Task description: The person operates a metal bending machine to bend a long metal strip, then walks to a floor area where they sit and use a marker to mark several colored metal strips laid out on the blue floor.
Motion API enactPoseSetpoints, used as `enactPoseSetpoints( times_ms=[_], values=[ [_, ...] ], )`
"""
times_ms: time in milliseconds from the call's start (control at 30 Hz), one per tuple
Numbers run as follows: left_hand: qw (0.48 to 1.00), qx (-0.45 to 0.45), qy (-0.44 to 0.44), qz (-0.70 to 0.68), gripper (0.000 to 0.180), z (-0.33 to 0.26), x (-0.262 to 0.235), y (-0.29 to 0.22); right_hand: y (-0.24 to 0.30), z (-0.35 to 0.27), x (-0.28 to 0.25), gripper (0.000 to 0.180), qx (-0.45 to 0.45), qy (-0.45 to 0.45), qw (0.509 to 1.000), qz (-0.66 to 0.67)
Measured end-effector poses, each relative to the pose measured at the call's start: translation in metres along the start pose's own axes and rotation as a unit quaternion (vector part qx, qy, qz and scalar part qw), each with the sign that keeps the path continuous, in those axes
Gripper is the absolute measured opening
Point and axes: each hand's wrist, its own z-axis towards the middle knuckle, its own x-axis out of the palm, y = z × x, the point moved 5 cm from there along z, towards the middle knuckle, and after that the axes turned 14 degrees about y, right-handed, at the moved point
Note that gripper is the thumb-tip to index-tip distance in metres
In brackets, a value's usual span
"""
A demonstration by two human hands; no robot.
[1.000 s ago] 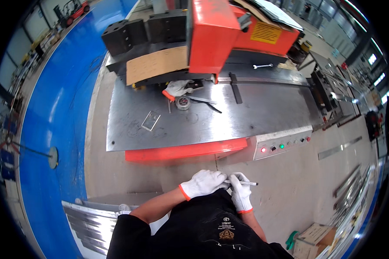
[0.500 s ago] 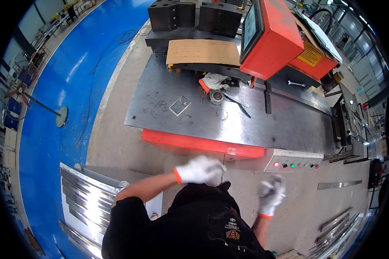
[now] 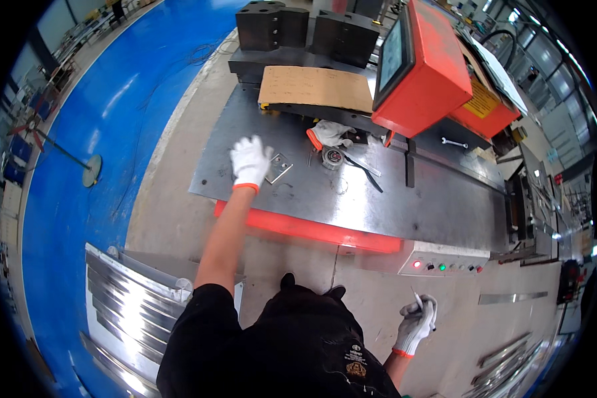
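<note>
My left hand (image 3: pixel 251 161), in a white glove with an orange cuff, reaches over the dark metal worktable (image 3: pixel 298 202) with its fingers apart. It is beside a small rectangular metal plate (image 3: pixel 280 168) and partly covers its left edge. Away from the table, my right hand (image 3: pixel 416 320), gloved the same way, is closed around a slim pen-like thing (image 3: pixel 415 292). Only its pale tip and a dark bit show. Right of the plate lie a round tape measure (image 3: pixel 332 158), a dark thin-handled tool (image 3: pixel 368 176) and a spare white glove (image 3: pixel 330 133).
A red control box with a screen (image 3: pixel 424 73) overhangs the table's far side. Near it are a cardboard sheet (image 3: pixel 315 86), black metal blocks (image 3: pixel 272 28) and a wrench (image 3: pixel 454 142). A button panel (image 3: pixel 444 259) fronts the table. Metal strips (image 3: pixel 129 312) lie at lower left.
My left hand has moved from in front of my body forward and left over the table, its fingers spreading beside the metal plate. My right hand has shifted slightly down, still closed.
</note>
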Motion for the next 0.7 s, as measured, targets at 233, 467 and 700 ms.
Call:
enactPoseSetpoints(
  times_ms=[233, 467, 700],
  values=[
    [0.968, 0.0, 0.242, -0.066, 0.081, -0.009, 0.005, -0.029, -0.011, 0.012, -0.033, 0.024, 0.047, -0.035, 0.996, 0.07],
    [0.961, -0.005, 0.163, -0.224, 0.046, -0.133, 0.024, -0.05, -0.021, 0.068, -0.051, 0.026, 0.085, 0.126, 0.988, 0.027],
    [0.537, -0.09, 0.093, -0.833, 0.033, -0.469, 0.124, -0.082, -0.097, 0.065, -0.07, 0.026, 0.203, 0.415, 0.882, -0.091]
  ],
)
